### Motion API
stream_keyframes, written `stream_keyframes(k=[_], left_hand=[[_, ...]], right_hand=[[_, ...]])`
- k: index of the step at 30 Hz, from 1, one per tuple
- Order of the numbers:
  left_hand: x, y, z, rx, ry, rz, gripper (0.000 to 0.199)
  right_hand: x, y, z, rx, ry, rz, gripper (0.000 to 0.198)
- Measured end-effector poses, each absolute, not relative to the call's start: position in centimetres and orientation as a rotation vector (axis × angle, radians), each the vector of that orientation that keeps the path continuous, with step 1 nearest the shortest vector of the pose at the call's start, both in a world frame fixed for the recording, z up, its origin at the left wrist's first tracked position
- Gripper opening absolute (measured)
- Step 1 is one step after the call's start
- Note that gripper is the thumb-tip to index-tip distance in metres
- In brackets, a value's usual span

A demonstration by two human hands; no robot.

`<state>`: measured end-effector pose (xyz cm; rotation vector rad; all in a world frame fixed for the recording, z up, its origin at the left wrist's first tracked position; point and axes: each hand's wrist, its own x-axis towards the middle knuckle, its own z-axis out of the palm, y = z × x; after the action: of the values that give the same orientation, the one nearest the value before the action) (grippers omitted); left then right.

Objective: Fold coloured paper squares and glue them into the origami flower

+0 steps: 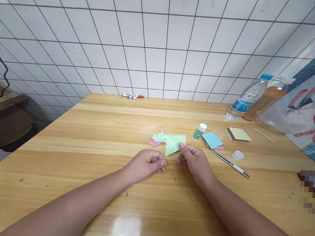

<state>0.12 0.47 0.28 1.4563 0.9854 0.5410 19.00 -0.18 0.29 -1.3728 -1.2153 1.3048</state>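
My right hand (196, 163) pinches a light green sheet of paper (174, 143) at its right edge, thumb on top. Crease lines show on the sheet. To its left lies my left hand (151, 162), fingers curled in and thumb against them, with nothing visible in it and apart from the paper. Just beyond the hands are folded green paper pieces (160, 136) fanned out in points, and a folded pink paper piece (154, 143) beside them. The held sheet partly covers the right end of the green pieces.
Right of the hands are a glue stick (199, 132), blue paper squares (212, 140), a pen (231, 164), a clear cap (237, 155), a paper stack (239, 134) and a thin stick (263, 134). Bottles (248, 97) stand at back right. A marker (132, 96) lies by the wall.
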Motion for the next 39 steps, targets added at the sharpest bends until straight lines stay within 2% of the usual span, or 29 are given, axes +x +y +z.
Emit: stream_keyframes(k=[7, 11, 16, 22, 29, 34, 39], left_hand=[[0.15, 0.56, -0.10, 1.550, 0.988, 0.591, 0.024], [0.08, 0.64, 0.03, 1.497, 0.935, 0.592, 0.032], [-0.05, 0.97, 0.30, 1.391, 0.919, 0.596, 0.038], [-0.10, 0.68, 0.31, 1.457, 0.921, 0.579, 0.034], [0.00, 0.40, -0.04, 1.580, 0.932, 0.588, 0.021], [0.07, 0.42, 0.11, 1.515, 0.932, 0.583, 0.027], [-0.20, 0.71, 0.08, 1.358, 0.899, 0.600, 0.035]], right_hand=[[18.99, -0.44, 0.41, -1.424, -1.387, 1.220, 0.046], [18.81, -0.64, 0.56, -1.432, -1.436, 1.211, 0.046], [18.66, -0.67, 0.55, -1.267, -1.500, 1.351, 0.027], [18.63, -0.45, 0.38, -1.216, -1.448, 1.439, 0.027], [18.45, -0.52, 0.60, -1.281, -1.401, 1.403, 0.021], [18.35, -0.58, 0.61, -1.280, -1.417, 1.377, 0.017], [18.43, -0.52, 0.59, -1.238, -1.387, 1.421, 0.023]])
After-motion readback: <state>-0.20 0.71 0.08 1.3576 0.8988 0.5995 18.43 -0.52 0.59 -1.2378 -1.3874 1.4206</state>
